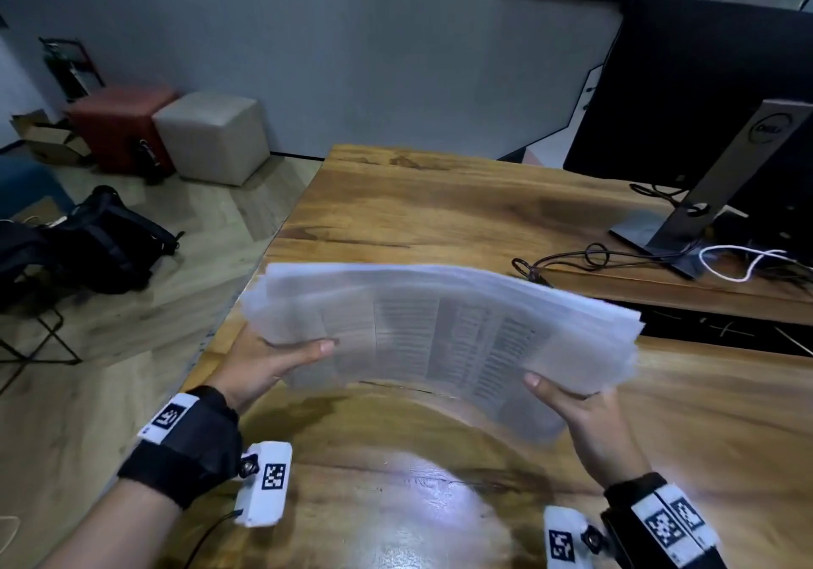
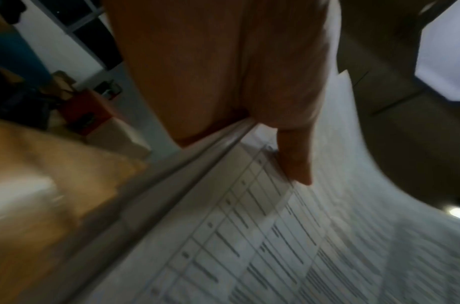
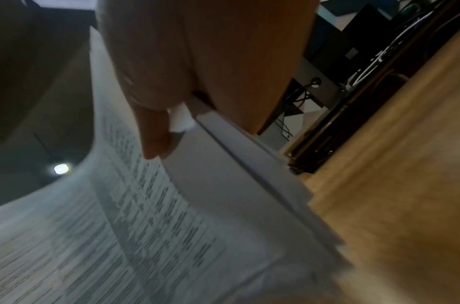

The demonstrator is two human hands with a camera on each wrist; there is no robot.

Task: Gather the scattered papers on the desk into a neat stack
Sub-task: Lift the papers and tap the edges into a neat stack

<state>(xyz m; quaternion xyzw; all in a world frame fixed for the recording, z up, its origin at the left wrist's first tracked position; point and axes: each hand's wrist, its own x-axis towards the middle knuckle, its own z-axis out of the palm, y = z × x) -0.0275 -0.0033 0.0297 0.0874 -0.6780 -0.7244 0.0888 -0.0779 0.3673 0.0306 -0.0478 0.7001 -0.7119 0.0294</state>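
Observation:
A thick stack of printed papers (image 1: 440, 326) hangs in the air above the wooden desk (image 1: 440, 207), bowed upward in the middle and blurred by motion. My left hand (image 1: 272, 361) grips its left end, thumb on top and fingers hidden beneath. My right hand (image 1: 572, 405) grips its right end the same way. In the left wrist view the left hand's thumb (image 2: 293, 160) presses on the printed top sheet of the papers (image 2: 275, 236). In the right wrist view the right hand's thumb (image 3: 153, 133) lies on the papers (image 3: 145, 216), whose edges (image 3: 249, 164) are roughly aligned.
A monitor (image 1: 712, 84) on a silver stand (image 1: 704, 198) sits at the desk's far right, with black and white cables (image 1: 616, 256) trailing toward the middle. On the floor to the left are a black bag (image 1: 105, 242), a red cube seat (image 1: 123, 128) and a beige one (image 1: 211, 137).

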